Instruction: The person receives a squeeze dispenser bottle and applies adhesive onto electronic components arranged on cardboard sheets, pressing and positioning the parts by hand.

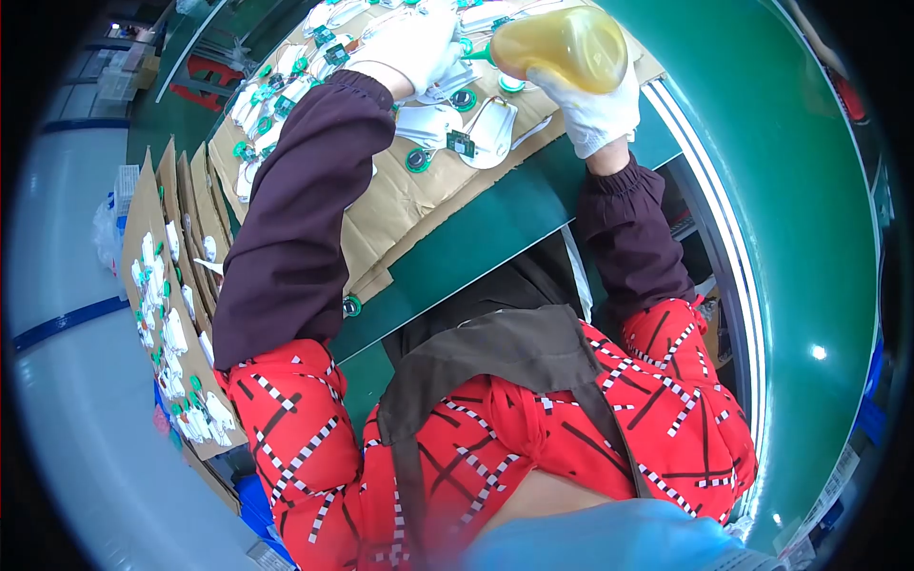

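My right hand (602, 112), in a white glove, is closed around a translucent bottle of yellowish liquid (562, 46). The bottle lies tilted on its side, its green nozzle (479, 54) pointing left over the cardboard sheet (400, 205). My left hand (414, 46), also gloved in white, is over the white parts at the top of the sheet. Its fingers blend into them, so its grip cannot be made out. Nearest to the hands are a white shell-like part (493, 133), a small green circuit board (461, 144) and a round green-rimmed component (417, 160), joined by thin wires.
Several cardboard sheets (143, 285) with similar white and green parts stand stacked at the left. A green work surface (476, 257) runs under the sheet, with a metal-edged green table (809, 238) at the right. One round component (351, 305) sits by the sheet's near edge.
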Tool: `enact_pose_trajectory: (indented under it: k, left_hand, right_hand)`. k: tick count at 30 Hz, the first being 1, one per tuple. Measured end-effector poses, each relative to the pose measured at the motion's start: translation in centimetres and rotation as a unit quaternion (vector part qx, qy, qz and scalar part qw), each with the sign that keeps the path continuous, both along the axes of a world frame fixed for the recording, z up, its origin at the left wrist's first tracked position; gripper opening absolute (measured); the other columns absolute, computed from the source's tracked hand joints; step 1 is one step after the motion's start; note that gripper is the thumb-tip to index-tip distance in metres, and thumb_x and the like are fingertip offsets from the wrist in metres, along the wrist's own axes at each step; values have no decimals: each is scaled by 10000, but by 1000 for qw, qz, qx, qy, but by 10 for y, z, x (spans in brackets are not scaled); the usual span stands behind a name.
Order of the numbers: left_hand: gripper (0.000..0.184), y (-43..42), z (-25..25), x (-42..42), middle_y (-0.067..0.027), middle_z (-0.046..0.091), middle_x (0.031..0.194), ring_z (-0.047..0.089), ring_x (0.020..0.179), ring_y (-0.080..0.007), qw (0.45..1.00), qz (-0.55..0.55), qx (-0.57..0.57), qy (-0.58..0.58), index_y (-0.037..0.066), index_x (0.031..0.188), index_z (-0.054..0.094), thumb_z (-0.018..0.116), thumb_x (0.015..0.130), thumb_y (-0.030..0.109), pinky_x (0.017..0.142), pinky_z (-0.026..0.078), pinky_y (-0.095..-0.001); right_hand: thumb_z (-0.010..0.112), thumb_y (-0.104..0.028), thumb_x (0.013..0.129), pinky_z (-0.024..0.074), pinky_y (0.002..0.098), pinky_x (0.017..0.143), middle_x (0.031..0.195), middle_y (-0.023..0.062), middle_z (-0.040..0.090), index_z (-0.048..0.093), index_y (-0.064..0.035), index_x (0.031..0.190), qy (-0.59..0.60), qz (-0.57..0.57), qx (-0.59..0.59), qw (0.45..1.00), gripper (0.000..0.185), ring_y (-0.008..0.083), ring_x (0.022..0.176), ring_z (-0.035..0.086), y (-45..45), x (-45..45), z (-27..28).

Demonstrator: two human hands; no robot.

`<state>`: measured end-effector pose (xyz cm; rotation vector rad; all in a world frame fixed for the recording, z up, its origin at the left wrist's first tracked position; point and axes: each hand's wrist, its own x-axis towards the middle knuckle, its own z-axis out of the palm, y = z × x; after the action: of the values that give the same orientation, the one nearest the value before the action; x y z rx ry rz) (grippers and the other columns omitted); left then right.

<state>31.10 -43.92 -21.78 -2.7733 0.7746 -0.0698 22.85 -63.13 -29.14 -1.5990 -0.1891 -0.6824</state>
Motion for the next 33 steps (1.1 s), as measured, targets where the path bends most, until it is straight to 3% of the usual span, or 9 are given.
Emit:
enact_pose_trajectory:
  k: [2,6,8,11,14,15,17,25,33]
  left_hand:
    - [353,16,-16,8,-174,642,924,615,876,-323,984,-68,-161,28,59,1068,605,627,828,318,804,474,-387]
    - [385,12,-17,6,-169,655,878,624,856,-316,992,-30,-115,32,59,997,663,669,780,377,800,478,-381]
    - [363,12,-20,8,-165,646,753,634,757,-304,991,-31,-129,25,43,829,692,681,753,398,743,489,-380]
    - [373,9,-18,6,-156,620,654,616,643,-287,991,10,-122,54,38,722,684,677,740,410,675,492,-376]
    - [379,7,-19,1,-147,601,611,592,592,-273,989,26,-134,56,42,677,675,663,740,416,635,485,-367]
    - [379,5,-17,-1,-147,601,611,592,592,-273,989,26,-134,56,42,677,675,663,740,416,635,485,-367]
    - [367,1,-10,-2,-166,676,792,665,755,-298,995,43,-49,72,71,867,722,626,744,403,730,526,-394]
    - [359,0,-14,-5,-178,680,854,669,809,-296,999,21,-50,-8,51,859,723,634,743,379,720,533,-395]
    - [354,2,-25,-1,-176,679,860,669,817,-298,997,9,-64,-50,53,866,723,640,739,373,718,534,-400]
  right_hand:
    - [833,-125,692,516,281,809,1052,76,644,523,-4,1164,4,14,6,1000,577,155,926,627,0,2,-1]
    - [847,-124,674,514,282,827,1060,75,641,523,-8,1169,10,29,34,999,603,156,944,623,0,5,-2]
    - [853,-125,667,514,282,831,1066,75,638,520,-9,1174,13,32,20,999,618,157,953,621,1,6,-1]
    - [860,-127,656,516,282,839,1085,74,630,511,-11,1187,-7,32,31,999,646,160,966,619,3,8,2]
    - [864,-136,652,513,284,852,1103,69,621,504,-15,1198,-2,0,-49,999,665,164,980,617,2,10,6]
    - [863,-144,656,514,284,851,1103,69,623,508,-18,1195,-16,21,-23,999,658,167,980,618,4,11,7]
    - [862,-152,659,514,284,851,1102,69,624,513,-21,1192,-31,43,2,999,651,170,981,620,4,12,8]
    - [855,-150,666,522,281,823,1073,76,631,525,-25,1178,-35,51,-158,985,623,182,948,630,-10,11,-4]
    - [868,-144,649,523,284,817,1071,86,628,501,-9,1175,-54,0,-147,988,656,171,946,625,-3,-8,12]
